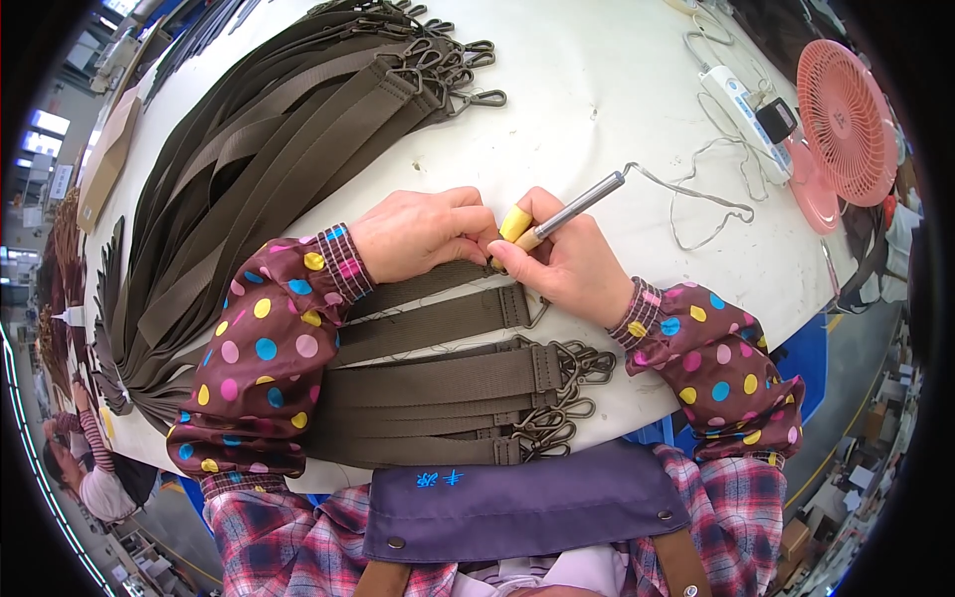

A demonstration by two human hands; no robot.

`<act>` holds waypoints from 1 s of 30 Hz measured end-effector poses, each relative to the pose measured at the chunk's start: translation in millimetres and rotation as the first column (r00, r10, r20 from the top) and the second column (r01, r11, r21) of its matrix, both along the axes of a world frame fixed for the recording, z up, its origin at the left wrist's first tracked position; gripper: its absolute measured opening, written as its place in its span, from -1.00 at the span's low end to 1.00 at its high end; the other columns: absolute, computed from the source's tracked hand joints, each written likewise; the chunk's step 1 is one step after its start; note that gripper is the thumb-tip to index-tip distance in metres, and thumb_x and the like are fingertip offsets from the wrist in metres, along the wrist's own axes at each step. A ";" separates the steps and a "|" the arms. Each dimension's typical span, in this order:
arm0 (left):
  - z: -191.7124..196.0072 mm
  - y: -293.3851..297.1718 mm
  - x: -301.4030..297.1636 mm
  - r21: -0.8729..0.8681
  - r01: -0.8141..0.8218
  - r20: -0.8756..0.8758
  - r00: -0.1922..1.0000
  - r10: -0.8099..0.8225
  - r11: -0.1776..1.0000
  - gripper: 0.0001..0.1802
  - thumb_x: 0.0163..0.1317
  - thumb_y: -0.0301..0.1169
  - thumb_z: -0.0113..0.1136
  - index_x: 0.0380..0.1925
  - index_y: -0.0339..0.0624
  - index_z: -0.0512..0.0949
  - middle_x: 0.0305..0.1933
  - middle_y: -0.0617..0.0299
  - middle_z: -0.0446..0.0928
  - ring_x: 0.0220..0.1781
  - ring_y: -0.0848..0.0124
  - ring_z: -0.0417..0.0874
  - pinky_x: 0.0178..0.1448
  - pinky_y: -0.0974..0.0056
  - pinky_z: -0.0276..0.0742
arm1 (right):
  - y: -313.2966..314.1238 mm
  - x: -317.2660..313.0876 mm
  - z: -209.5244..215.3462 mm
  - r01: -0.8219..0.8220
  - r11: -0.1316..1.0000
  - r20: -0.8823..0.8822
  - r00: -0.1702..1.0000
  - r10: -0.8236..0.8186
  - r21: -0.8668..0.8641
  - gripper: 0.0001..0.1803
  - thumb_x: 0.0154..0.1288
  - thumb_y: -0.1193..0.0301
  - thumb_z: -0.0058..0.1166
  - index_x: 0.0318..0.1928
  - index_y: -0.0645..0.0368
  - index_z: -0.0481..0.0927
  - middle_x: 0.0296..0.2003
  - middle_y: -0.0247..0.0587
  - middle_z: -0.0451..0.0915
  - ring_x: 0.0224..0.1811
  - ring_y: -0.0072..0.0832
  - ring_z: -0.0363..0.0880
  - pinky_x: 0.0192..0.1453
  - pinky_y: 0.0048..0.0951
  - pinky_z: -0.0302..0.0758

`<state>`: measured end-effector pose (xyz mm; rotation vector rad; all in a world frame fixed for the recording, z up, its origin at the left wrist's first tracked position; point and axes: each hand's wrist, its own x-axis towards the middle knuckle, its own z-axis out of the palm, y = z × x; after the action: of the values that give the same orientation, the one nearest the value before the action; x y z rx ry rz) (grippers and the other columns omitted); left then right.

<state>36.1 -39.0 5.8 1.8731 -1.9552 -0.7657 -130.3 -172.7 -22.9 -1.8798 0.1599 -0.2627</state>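
Note:
My left hand (423, 234) is closed in a pinch at the end of an olive-brown webbing strap (413, 287); the fingers hide most of that end. Close against it, my right hand (577, 264) grips a corded pen-like tool (577, 206) with a silver barrel and a wooden part. Its working tip is hidden between the fingers. A yellow finger cover (514, 223) sits on a right-hand finger. Just below the hands lies another strap (428, 328) with a metal ring at its end. Nearer me are several stacked straps (428, 388) with metal snap hooks (572, 398).
A large bundle of similar straps (269, 159) with hooks fills the table's left side. At right, a pink fan (846, 109) stands beside a white power strip (741, 114) with a black plug. The tool's cord (686, 184) loops across the white table (557, 109).

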 end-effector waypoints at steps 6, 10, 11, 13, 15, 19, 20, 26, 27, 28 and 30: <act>-0.4 -0.2 -0.4 -0.016 -0.003 0.004 1.000 0.003 1.000 -0.83 0.25 -0.21 0.12 -0.24 0.02 0.49 -0.25 0.23 0.44 -0.27 0.19 0.58 -0.21 0.14 0.48 | 0.4 -0.1 -2.6 0.010 1.000 0.022 1.000 -0.010 0.010 -0.69 0.23 0.29 0.18 -0.33 0.22 0.35 -0.59 -0.22 0.51 -0.60 -0.52 0.49 -0.49 -0.50 0.41; -1.1 3.3 -0.4 -0.035 -0.039 -0.032 0.999 0.038 0.999 -0.84 0.21 -0.31 0.17 -0.27 -0.08 0.47 -0.26 0.21 0.47 -0.26 0.17 0.57 -0.21 0.17 0.48 | 1.3 0.5 -0.2 0.018 0.999 0.009 1.000 -0.018 0.030 -0.70 0.23 0.30 0.18 -0.32 0.23 0.35 -0.59 -0.21 0.52 -0.60 -0.53 0.49 -0.49 -0.50 0.41; -1.6 4.2 -0.8 -0.061 -0.063 -0.067 0.996 0.059 0.996 -0.83 0.17 -0.39 0.22 -0.30 -0.17 0.45 -0.29 0.18 0.48 -0.27 0.15 0.57 -0.21 0.19 0.48 | 1.2 0.7 0.7 0.030 0.999 0.003 1.000 -0.030 0.044 -0.70 0.23 0.31 0.18 -0.32 0.23 0.36 -0.58 -0.21 0.52 -0.59 -0.54 0.48 -0.48 -0.51 0.41; 0.2 6.1 -2.0 -0.031 -0.124 -0.089 0.989 0.121 0.992 -0.85 0.21 -0.37 0.17 -0.29 -0.14 0.45 -0.29 0.18 0.51 -0.25 0.17 0.58 -0.18 0.20 0.49 | -2.0 3.0 1.3 0.050 0.997 0.012 0.999 -0.051 0.053 -0.70 0.23 0.31 0.19 -0.31 0.23 0.36 -0.58 -0.22 0.52 -0.60 -0.55 0.47 -0.49 -0.52 0.40; -0.1 6.6 -4.0 -0.001 -0.181 -0.112 0.977 0.179 0.984 -0.87 0.25 -0.34 0.13 -0.29 -0.11 0.44 -0.28 0.18 0.54 -0.23 0.18 0.60 -0.16 0.20 0.49 | -6.3 5.5 4.4 0.073 0.996 0.020 0.997 -0.074 0.060 -0.70 0.22 0.31 0.19 -0.31 0.23 0.36 -0.58 -0.22 0.52 -0.60 -0.56 0.46 -0.49 -0.52 0.40; -5.1 12.0 -6.4 -0.049 -0.277 -0.122 0.955 0.270 0.960 -0.86 0.22 -0.38 0.16 -0.31 -0.16 0.44 -0.37 0.15 0.57 -0.30 0.21 0.62 -0.20 0.22 0.51 | -6.9 9.9 6.7 0.070 0.997 -0.006 0.998 -0.070 0.014 -0.78 0.28 0.43 0.14 -0.26 0.20 0.34 -0.49 -0.41 0.50 -0.51 -0.81 0.36 -0.47 -0.70 0.30; -6.4 13.2 -6.7 -0.084 -0.296 -0.148 0.948 0.281 0.952 -0.86 0.20 -0.40 0.18 -0.32 -0.18 0.44 -0.40 0.15 0.57 -0.33 0.22 0.63 -0.22 0.22 0.52 | -6.3 10.6 4.9 0.076 0.997 0.015 0.997 -0.076 -0.004 -0.78 0.27 0.44 0.14 -0.26 0.20 0.34 -0.49 -0.42 0.49 -0.52 -0.81 0.34 -0.48 -0.70 0.29; -10.4 13.9 -7.8 -0.066 -0.378 -0.272 0.897 0.348 0.923 -0.86 0.17 -0.45 0.21 -0.37 -0.20 0.44 -0.43 0.18 0.58 -0.36 0.29 0.64 -0.25 0.27 0.52 | -5.5 13.1 -0.6 0.109 0.994 0.070 0.992 -0.107 -0.031 -0.69 0.22 0.31 0.19 -0.31 0.23 0.36 -0.59 -0.19 0.52 -0.61 -0.52 0.47 -0.52 -0.49 0.39; -9.4 13.8 -8.2 -0.066 -0.378 -0.272 0.897 0.348 0.923 -0.86 0.17 -0.45 0.21 -0.37 -0.20 0.44 -0.43 0.18 0.58 -0.36 0.29 0.64 -0.25 0.27 0.52 | -5.4 13.1 -0.2 0.110 0.993 0.071 0.992 -0.107 -0.032 -0.69 0.22 0.31 0.19 -0.31 0.23 0.36 -0.59 -0.19 0.52 -0.61 -0.52 0.47 -0.52 -0.49 0.39; -8.8 13.4 -8.5 -0.053 -0.385 -0.272 0.894 0.357 0.922 -0.86 0.17 -0.45 0.21 -0.36 -0.20 0.44 -0.43 0.18 0.58 -0.36 0.31 0.64 -0.25 0.28 0.52 | -5.6 13.2 -0.6 0.108 0.993 0.069 0.992 -0.106 -0.039 -0.69 0.21 0.31 0.19 -0.30 0.23 0.35 -0.59 -0.18 0.52 -0.61 -0.50 0.47 -0.52 -0.48 0.39; -9.1 12.9 -8.5 -0.040 -0.390 -0.272 0.890 0.366 0.920 -0.86 0.17 -0.44 0.21 -0.36 -0.20 0.43 -0.43 0.18 0.58 -0.36 0.32 0.64 -0.25 0.28 0.52 | -6.0 13.5 -1.4 0.108 0.993 0.067 0.992 -0.104 -0.046 -0.69 0.21 0.31 0.19 -0.30 0.23 0.35 -0.58 -0.17 0.52 -0.61 -0.48 0.48 -0.52 -0.48 0.39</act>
<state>27.5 -26.1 -3.4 1.9043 -1.3831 -0.7384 -116.8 -178.7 -24.4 -1.9116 0.2113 -0.4028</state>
